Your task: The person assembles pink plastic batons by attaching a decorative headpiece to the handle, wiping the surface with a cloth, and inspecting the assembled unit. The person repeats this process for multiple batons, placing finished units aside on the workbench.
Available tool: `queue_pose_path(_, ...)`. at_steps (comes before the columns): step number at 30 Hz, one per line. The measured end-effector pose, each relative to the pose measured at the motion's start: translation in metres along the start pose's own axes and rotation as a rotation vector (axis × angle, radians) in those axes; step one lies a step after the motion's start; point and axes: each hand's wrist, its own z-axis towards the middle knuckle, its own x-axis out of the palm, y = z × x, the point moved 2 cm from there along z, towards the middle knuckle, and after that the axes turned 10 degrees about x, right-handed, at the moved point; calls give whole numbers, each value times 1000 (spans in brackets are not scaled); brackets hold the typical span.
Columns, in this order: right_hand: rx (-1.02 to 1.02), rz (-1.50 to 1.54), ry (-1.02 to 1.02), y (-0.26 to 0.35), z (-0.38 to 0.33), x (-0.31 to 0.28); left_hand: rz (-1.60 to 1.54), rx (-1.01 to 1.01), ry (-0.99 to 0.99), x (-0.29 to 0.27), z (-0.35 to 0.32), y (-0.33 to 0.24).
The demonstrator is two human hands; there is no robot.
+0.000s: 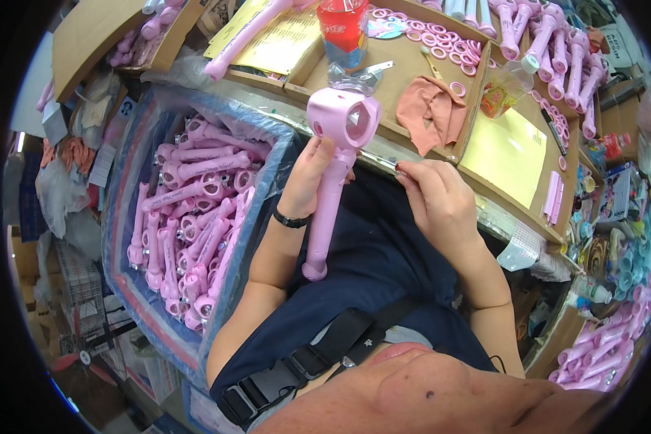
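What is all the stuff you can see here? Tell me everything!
Pink toy: one, pink with a long handle, upright over the lap, held in the left hand.
Thin tool: one, silvery, in the right hand, tip toward the toy's head.
Bin of toys: many, pink, in a plastic-lined bin at the left.
Rings: many, pink, on the cardboard tray ahead.
Cloth: one, salmon, on that tray.
Red cup: one, red, top centre.
Yellow sheets: two, yellow, one ahead-left, one at the right.
Toy rows: many, pink, top right and bottom right.
Left hand: grips the toy's handle.
Right hand: pinches the tool.
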Motion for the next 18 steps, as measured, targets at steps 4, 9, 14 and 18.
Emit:
queue_pose_path(4, 281, 259, 71, -18, -9, 6, 4, 34, 14, 3, -2, 0)
queue_pose_path(9, 707, 634, 133, -31, -27, 25, 59, 85, -5, 6, -8, 4)
queue_pose_path(14, 521, 409, 48, -26, -37, 22, 88, 102, -25, 5, -12, 2)
queue_pose_path(18, 824, 454, 354, -38, -38, 19, 112, 156, -27, 8, -11, 4)
